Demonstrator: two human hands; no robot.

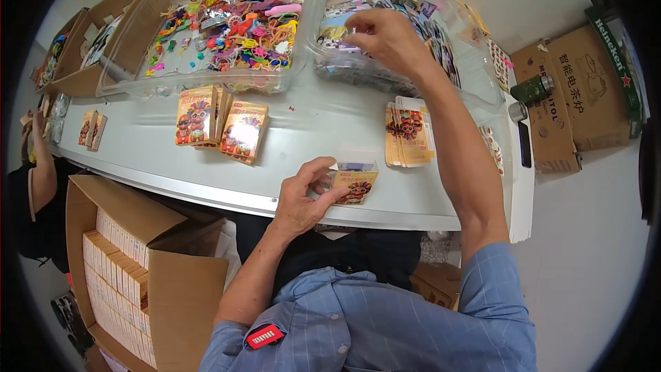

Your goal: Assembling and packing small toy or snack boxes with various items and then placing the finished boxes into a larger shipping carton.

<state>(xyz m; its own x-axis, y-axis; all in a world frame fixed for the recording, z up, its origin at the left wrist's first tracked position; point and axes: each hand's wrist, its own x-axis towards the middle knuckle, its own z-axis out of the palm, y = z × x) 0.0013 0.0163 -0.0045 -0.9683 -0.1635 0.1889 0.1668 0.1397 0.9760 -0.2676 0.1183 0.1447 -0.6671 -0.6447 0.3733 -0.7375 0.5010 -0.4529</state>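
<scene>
On the near edge of the surface (323,120), the left grip (303,196) holds an open box (357,191); squeezing hard might buckle its walls. Farther right, the right grip (375,31) is narrow over the bin (475,69); whether it holds any flat items (439,38) cannot be told. Slippery ones could stick together.

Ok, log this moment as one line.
left hand: holds open small box | right hand: over clear card bin, grip unclear | near: toy bin, yellow boxes, flat cartons
</scene>
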